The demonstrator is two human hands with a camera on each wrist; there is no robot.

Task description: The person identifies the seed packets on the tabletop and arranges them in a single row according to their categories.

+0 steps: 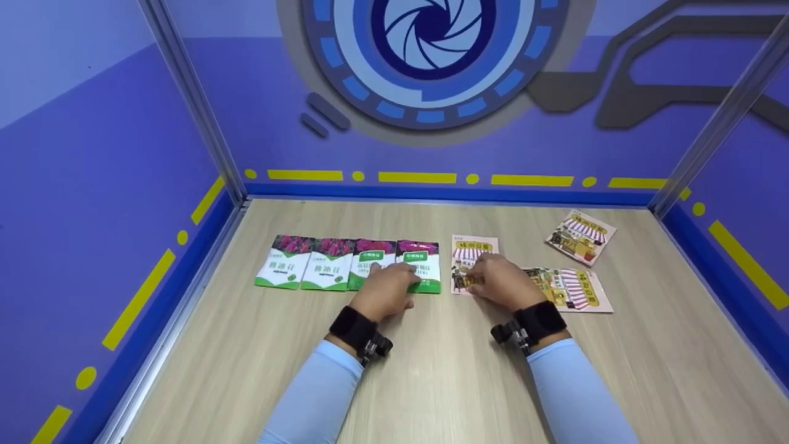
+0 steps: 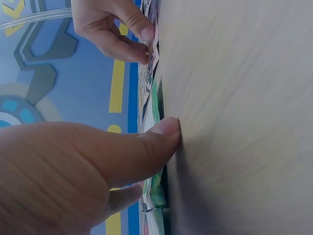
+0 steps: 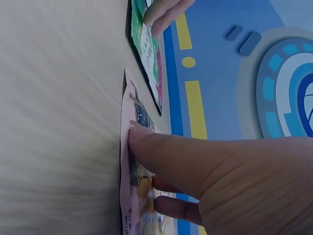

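Four-sided white-and-green seed packets with pink and red flowers lie side by side in a row at the left. My left hand rests over the two right-hand ones, fingertips on the rightmost green packet and the thumb down by the tabletop. A pink packet with a striped awning print lies just right of that row, a narrow gap between them. My right hand presses it with thumb and fingers bent over its face; the thumb lies near its lower edge.
Right of my right hand, a pink packet lies sideways, partly hidden by that hand. Another pink packet lies tilted behind it. Blue printed walls enclose the wooden table at the back and both sides.
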